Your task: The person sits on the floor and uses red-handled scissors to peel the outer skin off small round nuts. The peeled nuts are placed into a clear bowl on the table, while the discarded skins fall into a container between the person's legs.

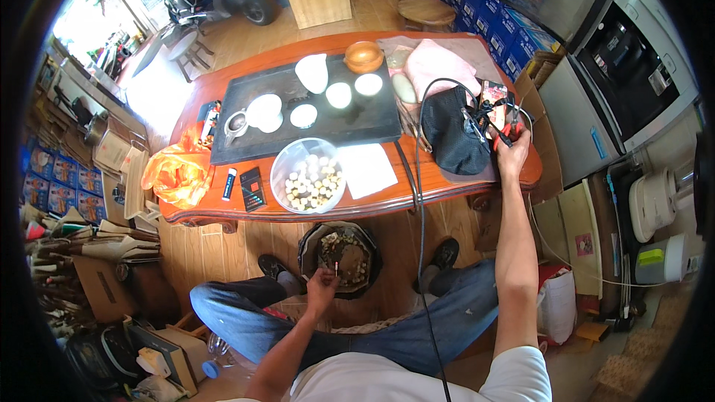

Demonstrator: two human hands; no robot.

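My left hand (322,289) is over a lined waste bin (304,251) on the floor, with a small thin stick (336,268) between its fingers. At the table's right end, my right hand (514,151) grips red-handled scissors (515,118), beside a black mesh pouch (455,128) and a phone-like device (492,95). A clear plastic bowl (279,181) holding many pale round pieces (313,184) stands at the near table edge. To its right lies a white paper sheet (370,170).
A dark tea tray (251,148) carries white cups (338,95), a pitcher (311,72) and a wooden bowl (363,57). An orange plastic bag (177,170) lies at the left. A black cable (422,245) runs over the table edge towards me.
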